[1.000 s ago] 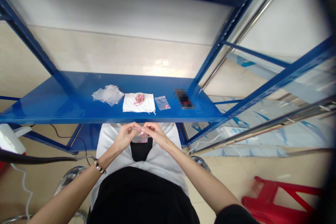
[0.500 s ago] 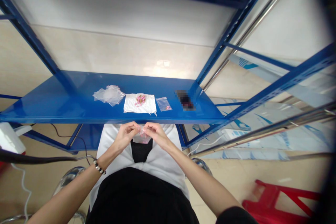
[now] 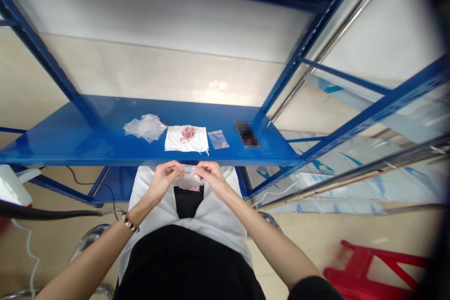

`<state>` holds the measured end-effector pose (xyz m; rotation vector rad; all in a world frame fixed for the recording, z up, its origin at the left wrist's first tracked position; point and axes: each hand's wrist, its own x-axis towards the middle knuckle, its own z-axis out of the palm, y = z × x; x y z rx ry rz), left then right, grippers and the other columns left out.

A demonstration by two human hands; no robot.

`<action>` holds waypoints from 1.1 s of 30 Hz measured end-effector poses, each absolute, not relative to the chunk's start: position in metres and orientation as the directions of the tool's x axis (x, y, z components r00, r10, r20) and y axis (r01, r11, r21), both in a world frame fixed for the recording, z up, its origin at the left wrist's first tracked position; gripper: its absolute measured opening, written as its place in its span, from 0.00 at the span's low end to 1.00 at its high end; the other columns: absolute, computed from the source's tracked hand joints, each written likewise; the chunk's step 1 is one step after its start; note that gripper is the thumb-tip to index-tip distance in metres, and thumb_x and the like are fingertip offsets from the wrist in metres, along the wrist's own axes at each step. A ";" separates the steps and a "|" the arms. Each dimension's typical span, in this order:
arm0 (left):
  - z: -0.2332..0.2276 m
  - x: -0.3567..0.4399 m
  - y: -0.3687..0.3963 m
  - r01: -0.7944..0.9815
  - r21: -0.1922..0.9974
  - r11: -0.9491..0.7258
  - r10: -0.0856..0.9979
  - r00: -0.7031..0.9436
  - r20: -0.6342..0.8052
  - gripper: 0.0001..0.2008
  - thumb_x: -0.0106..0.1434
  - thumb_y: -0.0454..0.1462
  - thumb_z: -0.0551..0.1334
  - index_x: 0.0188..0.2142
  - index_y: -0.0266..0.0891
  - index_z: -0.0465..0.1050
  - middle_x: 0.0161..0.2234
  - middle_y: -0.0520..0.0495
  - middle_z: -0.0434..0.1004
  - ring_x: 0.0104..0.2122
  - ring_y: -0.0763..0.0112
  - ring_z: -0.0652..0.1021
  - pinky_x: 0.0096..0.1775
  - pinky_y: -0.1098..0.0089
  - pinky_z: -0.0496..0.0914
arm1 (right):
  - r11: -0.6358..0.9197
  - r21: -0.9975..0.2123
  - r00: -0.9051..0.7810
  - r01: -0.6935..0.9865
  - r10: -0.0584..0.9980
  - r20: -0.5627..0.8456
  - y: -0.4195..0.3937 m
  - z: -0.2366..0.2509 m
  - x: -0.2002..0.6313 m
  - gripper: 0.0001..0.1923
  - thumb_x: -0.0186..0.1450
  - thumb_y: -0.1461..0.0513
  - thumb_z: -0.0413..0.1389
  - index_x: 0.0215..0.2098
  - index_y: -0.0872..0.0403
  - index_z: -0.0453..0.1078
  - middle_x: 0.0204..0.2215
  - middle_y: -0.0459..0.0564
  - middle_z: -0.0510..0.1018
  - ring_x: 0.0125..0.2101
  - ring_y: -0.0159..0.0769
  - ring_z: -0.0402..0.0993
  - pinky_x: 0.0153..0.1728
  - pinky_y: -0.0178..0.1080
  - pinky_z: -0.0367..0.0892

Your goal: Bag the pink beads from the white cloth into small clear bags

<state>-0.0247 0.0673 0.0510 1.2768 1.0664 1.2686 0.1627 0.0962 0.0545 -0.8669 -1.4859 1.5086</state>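
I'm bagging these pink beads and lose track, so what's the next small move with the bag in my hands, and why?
Probably press the top shut. Both the left hand and right hand pinch the small clear bag by its top edge, with pink pieces already at its bottom.

Blue metal shelf [image 3: 70, 140] in front of me. On it, left to right: pile of clear bags [image 3: 145, 127], white cloth [image 3: 186, 140] with pink beads [image 3: 187, 133] on top, small zip bag [image 3: 218, 139] holding few pink beads, blurred dark object [image 3: 247, 134] near the upright.

blue shelf [image 3: 70, 143] has a pile of empty baggies [image 3: 145, 127] far left, red stool [image 3: 372, 267] near right
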 end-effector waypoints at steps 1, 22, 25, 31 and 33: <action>0.050 -0.024 0.067 -0.068 0.992 -0.105 0.992 0.070 0.109 0.11 0.61 0.43 0.64 0.29 0.36 0.74 0.26 0.48 0.78 0.29 0.69 0.75 0.36 0.71 0.67 | 0.044 -0.995 -0.415 -0.093 0.906 0.079 0.096 0.055 0.163 0.17 0.61 0.52 0.60 0.22 0.56 0.69 0.19 0.44 0.70 0.22 0.29 0.63 0.26 0.33 0.58; 0.047 -0.020 0.064 0.005 0.986 -0.169 0.974 0.151 0.167 0.14 0.64 0.44 0.62 0.29 0.36 0.78 0.29 0.45 0.79 0.32 0.66 0.77 0.38 0.70 0.68 | 0.072 -0.996 -0.474 -0.051 0.876 0.088 0.090 0.054 0.164 0.17 0.63 0.51 0.57 0.25 0.56 0.71 0.20 0.45 0.71 0.22 0.29 0.64 0.26 0.32 0.58; 0.047 -0.021 0.065 0.037 0.982 -0.187 0.974 0.138 0.180 0.15 0.64 0.44 0.62 0.28 0.35 0.77 0.27 0.46 0.79 0.30 0.67 0.76 0.37 0.70 0.67 | 0.093 -0.994 -0.462 -0.051 0.881 0.106 0.089 0.053 0.161 0.16 0.63 0.51 0.58 0.27 0.55 0.70 0.21 0.44 0.71 0.23 0.30 0.65 0.27 0.33 0.60; 0.055 -0.021 0.060 -0.025 0.982 -0.185 0.968 0.170 0.187 0.18 0.66 0.48 0.57 0.38 0.34 0.76 0.26 0.46 0.78 0.27 0.69 0.74 0.31 0.71 0.65 | 0.240 -0.968 -0.238 -0.069 0.939 0.250 0.110 0.082 0.179 0.16 0.63 0.50 0.57 0.30 0.55 0.71 0.26 0.47 0.74 0.28 0.33 0.69 0.32 0.34 0.64; 0.057 -0.021 0.059 -0.059 0.982 -0.179 0.962 0.198 0.187 0.20 0.68 0.48 0.54 0.40 0.34 0.75 0.26 0.46 0.78 0.27 0.69 0.74 0.31 0.71 0.65 | 0.289 -0.954 -0.129 -0.080 0.946 0.297 0.128 0.094 0.194 0.16 0.64 0.49 0.56 0.30 0.54 0.69 0.26 0.47 0.74 0.27 0.33 0.69 0.31 0.35 0.65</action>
